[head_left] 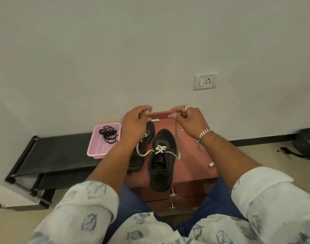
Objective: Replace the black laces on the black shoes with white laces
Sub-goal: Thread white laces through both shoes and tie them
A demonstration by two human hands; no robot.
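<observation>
A black shoe [162, 159] lies on the reddish-brown cabinet top [193, 155], toe away from me. A white lace [160, 149] crosses its lower eyelets. Both lace ends rise to my hands, which are lifted above the shoe near the wall. My left hand [135, 123] pinches the left end. My right hand [185, 119] pinches the right end, which hangs down in a long strand [177, 138]. A second black shoe [141, 147] lies to the left, partly hidden by my left forearm. Black laces [108, 134] lie tangled in a pink basket [97, 148].
The pink basket sits on a low black rack [50, 155] left of the cabinet. A small white object [156, 120] lies at the cabinet's back edge, another small piece [211, 164] at its right. A wall socket [205, 81] and a dark bag [305, 145] are on the right.
</observation>
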